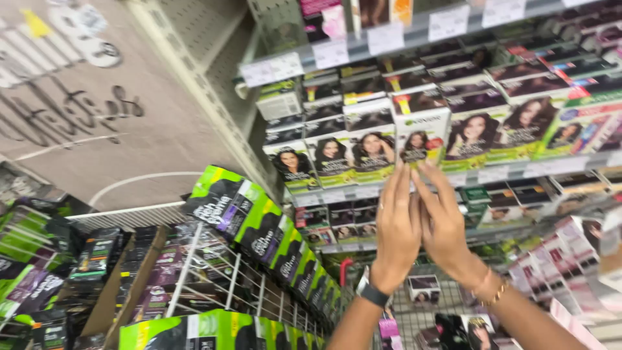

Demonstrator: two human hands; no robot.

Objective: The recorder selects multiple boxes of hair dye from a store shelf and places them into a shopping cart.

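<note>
- Fingers (396, 188) of the left hand (396, 236) are stretched upward and held close together, their tips laid against the lower edge of a hair-dye box (421, 137) at the centre of the frame.
- Fingers of the right hand (446, 227) are likewise extended, touching the same box from just beside the left hand; whether the box is truly gripped cannot be told.
- The box is seen standing upright at the front of a shelf (505, 172), in a row of similar boxes (353, 155).
- A dark watch (374, 295) is worn on the left wrist, thin bracelets (492, 293) on the right.
- Green-and-black packages (259, 230) are stacked in a wire cart (214, 275) at the lower left.
</note>
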